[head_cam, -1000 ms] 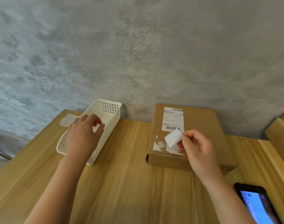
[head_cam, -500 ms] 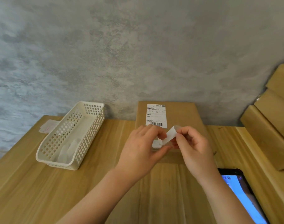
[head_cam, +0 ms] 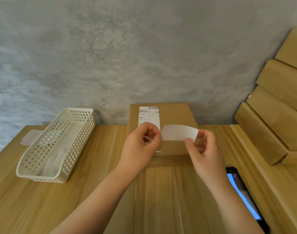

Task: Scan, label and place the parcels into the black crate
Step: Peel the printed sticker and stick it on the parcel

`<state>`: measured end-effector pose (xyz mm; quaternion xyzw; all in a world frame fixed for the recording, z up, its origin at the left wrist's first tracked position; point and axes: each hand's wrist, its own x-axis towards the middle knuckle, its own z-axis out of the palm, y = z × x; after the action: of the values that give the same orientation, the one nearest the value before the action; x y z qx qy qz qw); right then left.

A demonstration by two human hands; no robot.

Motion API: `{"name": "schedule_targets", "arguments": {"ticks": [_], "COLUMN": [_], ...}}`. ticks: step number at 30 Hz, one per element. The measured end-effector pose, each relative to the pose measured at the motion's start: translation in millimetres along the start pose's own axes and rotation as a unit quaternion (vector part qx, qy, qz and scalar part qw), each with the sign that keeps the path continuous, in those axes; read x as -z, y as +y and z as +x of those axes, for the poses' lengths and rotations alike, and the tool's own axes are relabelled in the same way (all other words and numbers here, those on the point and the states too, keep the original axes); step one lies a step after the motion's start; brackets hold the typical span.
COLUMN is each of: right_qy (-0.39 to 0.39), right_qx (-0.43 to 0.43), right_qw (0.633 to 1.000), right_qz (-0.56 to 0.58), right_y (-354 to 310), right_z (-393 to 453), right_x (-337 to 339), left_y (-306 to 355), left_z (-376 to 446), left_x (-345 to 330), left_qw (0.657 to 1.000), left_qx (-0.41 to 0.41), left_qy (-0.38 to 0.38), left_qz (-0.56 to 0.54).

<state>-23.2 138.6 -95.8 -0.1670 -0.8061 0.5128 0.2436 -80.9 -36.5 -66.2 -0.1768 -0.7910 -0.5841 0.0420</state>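
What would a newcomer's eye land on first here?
Centre frame: the left hand and right hand stretch a white paper label strip between them, above the brown cardboard parcel with its printed shipping label. A white perforated plastic basket sits left on the wooden table.

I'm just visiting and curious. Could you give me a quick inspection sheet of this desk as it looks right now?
Surface: wooden table.
Job's things: cardboard parcel against the wall, printed label on top; white strip held above it. No black crate in view.
Clutter: white basket; papers behind it; lit phone.
Grippers: left hand and right hand each pinch one end of the strip.
Cables: nothing seen.
Surroundings: grey wall; stacked boxes at right.
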Motion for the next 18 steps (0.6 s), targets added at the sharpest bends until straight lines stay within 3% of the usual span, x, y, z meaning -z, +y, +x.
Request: {"name": "schedule_targets", "arguments": {"ticks": [2, 6, 10, 14, 18], "right_qy": [-0.009, -0.029, -0.045, -0.060, -0.049], "right_qx": [-0.010, 0.028, 0.027, 0.050, 0.075], "right_qw": [1.000, 0.998, 0.990, 0.964, 0.950], "right_qz": [0.000, -0.040, -0.128, -0.253, -0.298], "right_y": [3, 2, 7, 14, 18], "right_z": [5, 11, 16, 24, 27], "right_x": [4, 12, 13, 11, 10], "left_y": [-2, -10, -14, -18, -24], "left_z": [2, 7, 10, 12, 13], "left_x": [-2, -7, -15, -24, -32], "left_qw": [0.998, 0.997, 0.994, 0.967, 0.943], "left_qx": [0.044, 0.070, 0.045, -0.019, -0.058], "left_qy": [-0.011, -0.026, -0.038, -0.076, -0.105], "left_qz": [-0.046, -0.025, 0.091, 0.241, 0.310]}}
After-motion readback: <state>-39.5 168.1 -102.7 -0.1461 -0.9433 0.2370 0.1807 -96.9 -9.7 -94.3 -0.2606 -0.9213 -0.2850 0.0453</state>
